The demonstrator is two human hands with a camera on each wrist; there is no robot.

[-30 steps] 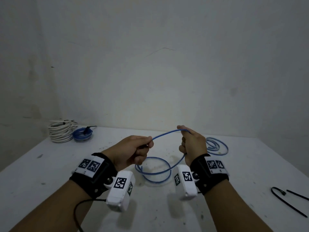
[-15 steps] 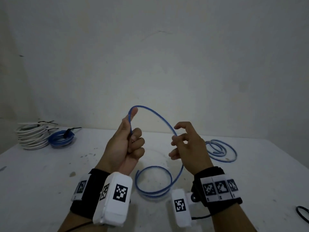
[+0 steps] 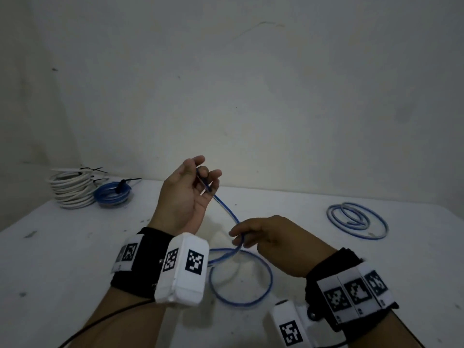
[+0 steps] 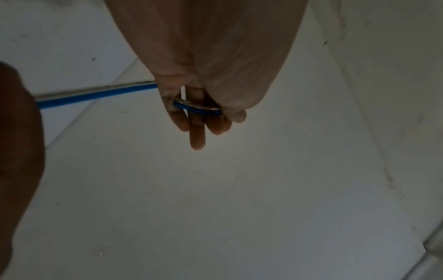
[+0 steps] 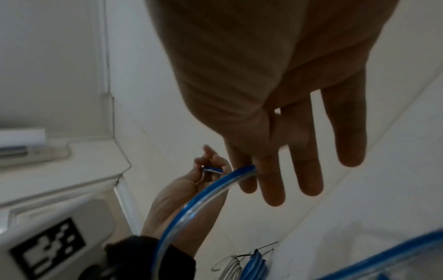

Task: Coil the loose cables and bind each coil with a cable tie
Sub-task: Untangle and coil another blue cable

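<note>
A loose blue cable (image 3: 227, 213) runs from my raised left hand (image 3: 204, 177) down to my right hand (image 3: 238, 238), then lies as a loop (image 3: 270, 277) on the white table (image 3: 62, 259). The left hand is palm up and pinches the cable's end part between thumb and fingers; in the left wrist view the cable (image 4: 196, 108) crosses the fingers of that hand (image 4: 199, 113). My right hand (image 5: 251, 170) is lower, just above the table, and pinches the cable (image 5: 191, 204) between thumb and forefinger, its other fingers straight.
Another loose blue cable (image 3: 356, 219) lies in rough loops at the back right. At the back left stand a white coil (image 3: 72, 192) and a blue coil (image 3: 113, 195), each bound with a black tie. A grey wall rises behind the table.
The right hand has dropped along the cable toward the table. The left hand has turned palm up and stays raised; the arch of cable between the hands has become a downward slope.
</note>
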